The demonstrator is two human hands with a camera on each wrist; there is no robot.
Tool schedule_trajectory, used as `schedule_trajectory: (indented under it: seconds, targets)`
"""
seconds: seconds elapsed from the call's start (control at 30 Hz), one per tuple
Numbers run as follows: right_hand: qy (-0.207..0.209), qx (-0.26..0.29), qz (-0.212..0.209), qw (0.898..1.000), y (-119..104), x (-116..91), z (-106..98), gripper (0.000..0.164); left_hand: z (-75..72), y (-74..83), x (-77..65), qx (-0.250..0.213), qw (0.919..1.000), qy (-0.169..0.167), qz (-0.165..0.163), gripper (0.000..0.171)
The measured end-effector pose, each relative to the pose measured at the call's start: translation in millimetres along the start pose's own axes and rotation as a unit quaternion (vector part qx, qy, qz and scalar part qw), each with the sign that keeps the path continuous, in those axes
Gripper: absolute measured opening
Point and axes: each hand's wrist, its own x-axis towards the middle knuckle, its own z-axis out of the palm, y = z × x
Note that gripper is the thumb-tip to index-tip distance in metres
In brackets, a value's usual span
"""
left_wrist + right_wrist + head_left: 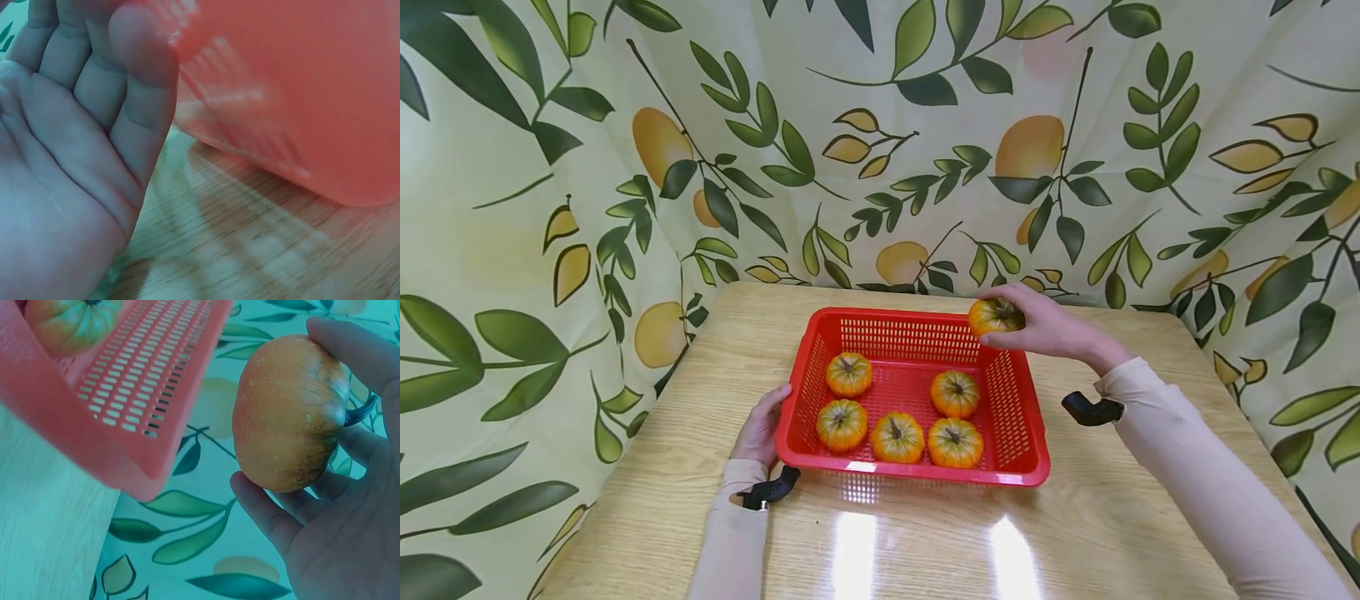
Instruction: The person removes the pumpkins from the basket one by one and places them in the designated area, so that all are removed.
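Note:
A red plastic basket (pixel 916 478) with slotted walls stands on the table. Several small orange pumpkins (pixel 897 437) with short stems lie inside it, mostly along the near side and the left. My right hand (pixel 1043 323) grips another pumpkin (pixel 289 412) between thumb and fingers, above the basket's far right corner. The stem of that pumpkin points toward the palm in the right wrist view. At the basket's left side, my left hand (pixel 763 427) holds the rim. Its fingers (pixel 103 81) bend up against the outer wall in the left wrist view; the rim grip itself is mostly hidden there.
The light wooden table (pixel 647 500) extends around the basket on all sides. Behind and beside it hangs a curtain (pixel 880 167) printed with leaves and fruit. A dark strap device (pixel 1092 409) sits on the right wrist.

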Motion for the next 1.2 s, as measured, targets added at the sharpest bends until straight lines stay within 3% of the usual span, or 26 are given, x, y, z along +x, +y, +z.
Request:
schedule_trajectory:
  seconds: [0.17,0.63,0.93,1.2]
  targets:
    - [0.01,-0.004,0.002,1.0,4.5,-4.4,-6.1,0.068,-2.2,-0.3,0.6,-0.027,0.9988,-0.04,0.003,0.046]
    - [0.048,0.009,0.015,0.999,21.0,-14.3,-20.2,0.068,-1.4,0.3,0.5,-0.03,0.9991,-0.031,-0.002,0.039]
    - [0.057,0.011,0.035,0.998,33.4,-20.6,-26.6,0.063,3.0,5.9,-2.7,-0.055,0.9976,-0.039,-0.015,0.066]
    - [0.061,0.009,0.051,0.997,44.7,-24.5,-28.3,0.063,3.5,7.2,-1.3,-0.052,0.9976,-0.042,-0.017,0.069]
